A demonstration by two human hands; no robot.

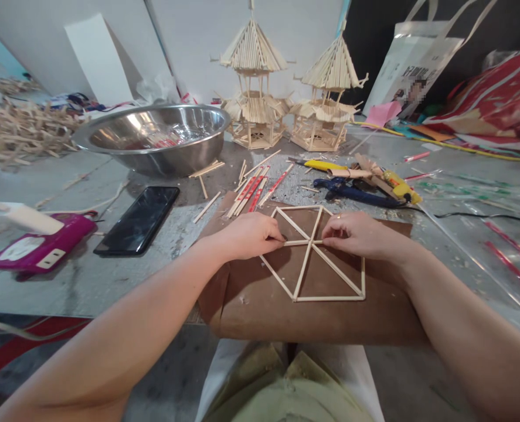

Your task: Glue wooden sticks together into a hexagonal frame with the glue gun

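Observation:
A flat hexagon frame of pale wooden sticks (330, 299) lies on a brown sheet (260, 322), with spokes meeting near its middle. At its left corner my left hand (257, 235) pinches the outer end of a spoke stick between thumb and fingers. My right hand (350, 233) is closed over the right side, its fingertips pinching the spoke stick close to the centre joint. Parts of the frame's left and right corners are hidden under the hands. Loose sticks (251, 190), several with red marks, lie just beyond the frame.
Behind stand two stick pagodas (260, 108) (323, 111) and a steel basin (154, 138). A phone (137, 221) and a purple power strip (44, 243) lie left. A blue glue gun (356, 193) and a yellow cutter (321, 165) lie right, near plastic sleeves (497, 234).

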